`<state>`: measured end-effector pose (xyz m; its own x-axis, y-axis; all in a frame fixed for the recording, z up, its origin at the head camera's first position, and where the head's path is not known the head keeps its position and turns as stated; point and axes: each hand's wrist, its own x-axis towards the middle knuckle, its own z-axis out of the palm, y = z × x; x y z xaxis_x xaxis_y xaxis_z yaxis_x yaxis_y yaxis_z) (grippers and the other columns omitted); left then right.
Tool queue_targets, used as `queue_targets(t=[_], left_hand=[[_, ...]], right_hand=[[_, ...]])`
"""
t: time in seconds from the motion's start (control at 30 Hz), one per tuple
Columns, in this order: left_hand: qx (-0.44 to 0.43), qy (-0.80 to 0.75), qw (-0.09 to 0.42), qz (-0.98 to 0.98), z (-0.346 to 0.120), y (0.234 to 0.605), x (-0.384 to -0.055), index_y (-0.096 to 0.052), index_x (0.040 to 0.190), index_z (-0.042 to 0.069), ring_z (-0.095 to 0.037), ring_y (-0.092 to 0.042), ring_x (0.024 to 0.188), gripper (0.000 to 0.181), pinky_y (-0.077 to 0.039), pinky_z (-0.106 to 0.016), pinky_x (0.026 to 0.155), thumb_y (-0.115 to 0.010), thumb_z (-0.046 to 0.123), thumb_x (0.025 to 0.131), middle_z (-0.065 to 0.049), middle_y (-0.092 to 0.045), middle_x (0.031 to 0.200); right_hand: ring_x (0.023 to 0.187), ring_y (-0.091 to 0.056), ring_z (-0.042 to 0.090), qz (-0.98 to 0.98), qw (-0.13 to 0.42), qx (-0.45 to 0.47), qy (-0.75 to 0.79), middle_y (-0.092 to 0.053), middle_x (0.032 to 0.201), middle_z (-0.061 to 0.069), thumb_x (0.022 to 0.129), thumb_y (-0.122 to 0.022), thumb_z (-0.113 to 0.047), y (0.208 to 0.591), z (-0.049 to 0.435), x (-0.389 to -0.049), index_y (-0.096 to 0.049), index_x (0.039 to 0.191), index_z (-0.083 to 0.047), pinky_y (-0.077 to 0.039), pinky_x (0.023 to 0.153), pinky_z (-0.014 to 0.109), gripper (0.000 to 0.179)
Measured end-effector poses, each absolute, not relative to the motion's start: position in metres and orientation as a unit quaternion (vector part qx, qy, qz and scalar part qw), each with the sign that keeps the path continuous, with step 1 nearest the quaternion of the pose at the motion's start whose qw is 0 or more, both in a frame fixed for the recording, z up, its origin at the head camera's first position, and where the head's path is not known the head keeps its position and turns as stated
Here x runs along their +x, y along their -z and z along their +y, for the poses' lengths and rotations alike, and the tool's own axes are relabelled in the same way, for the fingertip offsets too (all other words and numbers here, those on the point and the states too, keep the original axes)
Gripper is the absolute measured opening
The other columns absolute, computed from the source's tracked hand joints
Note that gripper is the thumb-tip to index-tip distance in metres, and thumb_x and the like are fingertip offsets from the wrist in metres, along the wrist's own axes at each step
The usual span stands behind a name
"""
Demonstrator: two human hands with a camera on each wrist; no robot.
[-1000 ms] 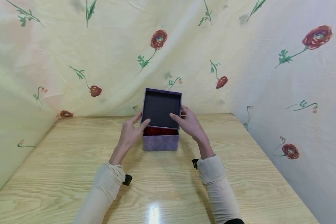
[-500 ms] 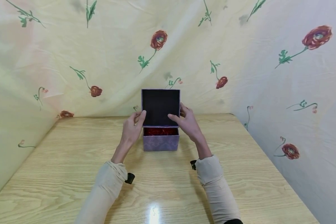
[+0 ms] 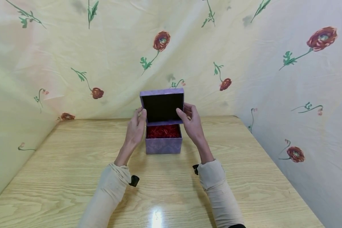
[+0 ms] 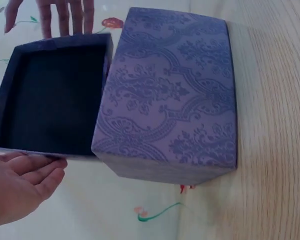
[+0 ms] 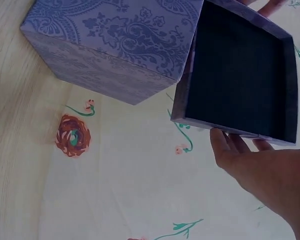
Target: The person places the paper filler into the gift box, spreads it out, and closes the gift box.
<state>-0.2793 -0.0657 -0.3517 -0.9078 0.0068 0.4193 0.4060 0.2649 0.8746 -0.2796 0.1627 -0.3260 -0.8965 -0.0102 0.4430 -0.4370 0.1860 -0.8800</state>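
A square box (image 3: 163,146) with a purple damask pattern stands on the table, its top uncovered. Red shredded paper filler (image 3: 163,131) lies inside it. Above the box's back part is its matching lid (image 3: 163,107), tilted up so that the black inside faces the head view. My left hand (image 3: 136,128) holds the lid's left side and my right hand (image 3: 192,125) its right side, thumbs toward the front. The left wrist view shows the lid (image 4: 55,95) beside the box's patterned front (image 4: 170,90). In the right wrist view, fingers of my right hand (image 5: 265,177) support the lid's side wall.
The light wooden table (image 3: 74,177) spreads out around the box. Behind it and along both sides hangs a pale cloth (image 3: 117,47) with printed red flowers. Small black wrist devices (image 3: 134,180) stick out beside both sleeves.
The lid has gone from a slant to nearly level, with its top edge now tipped toward me and its lower edge raised. More red filler shows. The box has stayed put.
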Motion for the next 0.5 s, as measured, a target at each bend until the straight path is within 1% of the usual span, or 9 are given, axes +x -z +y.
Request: queue_targets(t=[0.07, 0.1, 0.17, 0.23, 0.3, 0.33, 0.4, 0.47, 0.5], left_hand=[[-0.14, 0.597, 0.175, -0.771, -0.0645, 0.3509, -0.2786, -0.043, 0.148, 0.002, -0.025, -0.047, 0.08, 0.084, -0.044, -0.044, 0.081, -0.029, 0.071, 0.104, -0.011, -0.05, 0.079], [-0.143, 0.599, 0.18, -0.767, -0.064, 0.3507, -0.2784, -0.044, 0.144, 0.002, -0.027, -0.046, 0.081, 0.085, -0.043, -0.046, 0.08, -0.028, 0.074, 0.102, -0.014, -0.055, 0.085], [-0.147, 0.601, 0.189, -0.762, -0.0629, 0.3497, -0.2777, -0.045, 0.137, 0.003, -0.027, -0.046, 0.083, 0.092, -0.042, -0.044, 0.08, -0.026, 0.083, 0.096, -0.013, -0.055, 0.086], [-0.148, 0.606, 0.188, -0.759, -0.0615, 0.3484, -0.2768, -0.044, 0.132, 0.003, -0.028, -0.038, 0.076, 0.1, -0.036, -0.044, 0.071, -0.023, 0.091, 0.088, -0.01, -0.042, 0.081], [-0.149, 0.611, 0.191, -0.754, -0.0603, 0.3483, -0.2769, -0.043, 0.129, 0.003, -0.032, -0.053, 0.088, 0.106, -0.042, -0.048, 0.076, -0.023, 0.095, 0.083, -0.017, -0.058, 0.094], [-0.15, 0.614, 0.189, -0.752, -0.0596, 0.3478, -0.2768, -0.041, 0.129, 0.002, -0.034, -0.053, 0.089, 0.108, -0.043, -0.051, 0.077, -0.023, 0.097, 0.081, -0.02, -0.057, 0.094], [-0.152, 0.617, 0.19, -0.749, -0.0584, 0.3478, -0.2773, -0.039, 0.128, 0.001, -0.041, -0.06, 0.106, 0.11, -0.046, -0.057, 0.088, -0.024, 0.098, 0.08, -0.032, -0.063, 0.113], [-0.152, 0.617, 0.197, -0.747, -0.0573, 0.3481, -0.2781, -0.039, 0.128, -0.001, -0.042, -0.058, 0.12, 0.109, -0.045, -0.057, 0.098, -0.025, 0.097, 0.081, -0.036, -0.063, 0.122], [-0.15, 0.617, 0.197, -0.747, -0.0567, 0.348, -0.2784, -0.039, 0.127, -0.001, -0.04, -0.06, 0.114, 0.109, -0.046, -0.054, 0.093, -0.025, 0.096, 0.082, -0.034, -0.065, 0.115]], right_hand=[[0.132, -0.051, 0.034, -0.746, 0.177, 0.138, -0.627, -0.053, 0.139, 0.021, 0.104, -0.06, -0.036, 0.3259, 0.1624, -0.2794, -0.047, 0.144, 0.002, -0.04, 0.112, 0.049, 0.057], [0.129, -0.054, 0.035, -0.743, 0.182, 0.134, -0.63, -0.054, 0.136, 0.022, 0.105, -0.058, -0.037, 0.3253, 0.1622, -0.2792, -0.048, 0.142, 0.004, -0.042, 0.11, 0.049, 0.056], [0.12, -0.057, 0.034, -0.737, 0.194, 0.126, -0.635, -0.057, 0.128, 0.025, 0.106, -0.055, -0.039, 0.3238, 0.1616, -0.2789, -0.051, 0.138, 0.005, -0.045, 0.105, 0.047, 0.055], [0.109, -0.06, 0.031, -0.731, 0.206, 0.115, -0.641, -0.06, 0.119, 0.023, 0.106, -0.054, -0.041, 0.3218, 0.1608, -0.2786, -0.055, 0.132, 0.006, -0.047, 0.101, 0.045, 0.054], [0.097, -0.062, 0.027, -0.726, 0.216, 0.104, -0.645, -0.063, 0.107, 0.019, 0.106, -0.055, -0.041, 0.32, 0.16, -0.2782, -0.058, 0.126, 0.006, -0.048, 0.096, 0.043, 0.051], [0.093, -0.062, 0.024, -0.724, 0.219, 0.097, -0.647, -0.064, 0.102, 0.017, 0.105, -0.057, -0.04, 0.3192, 0.1597, -0.278, -0.059, 0.123, 0.005, -0.049, 0.094, 0.042, 0.049], [0.089, -0.063, 0.021, -0.724, 0.221, 0.087, -0.648, -0.066, 0.096, 0.011, 0.104, -0.061, -0.038, 0.3186, 0.1593, -0.2777, -0.06, 0.12, 0.004, -0.05, 0.09, 0.039, 0.045], [0.09, -0.065, 0.022, -0.728, 0.215, 0.085, -0.646, -0.068, 0.095, 0.013, 0.102, -0.066, -0.035, 0.3195, 0.1596, -0.2776, -0.061, 0.119, 0.004, -0.049, 0.089, 0.036, 0.043], [0.093, -0.065, 0.023, -0.732, 0.21, 0.086, -0.643, -0.069, 0.098, 0.014, 0.101, -0.067, -0.034, 0.3205, 0.1601, -0.2773, -0.06, 0.12, 0.004, -0.049, 0.089, 0.034, 0.042]])
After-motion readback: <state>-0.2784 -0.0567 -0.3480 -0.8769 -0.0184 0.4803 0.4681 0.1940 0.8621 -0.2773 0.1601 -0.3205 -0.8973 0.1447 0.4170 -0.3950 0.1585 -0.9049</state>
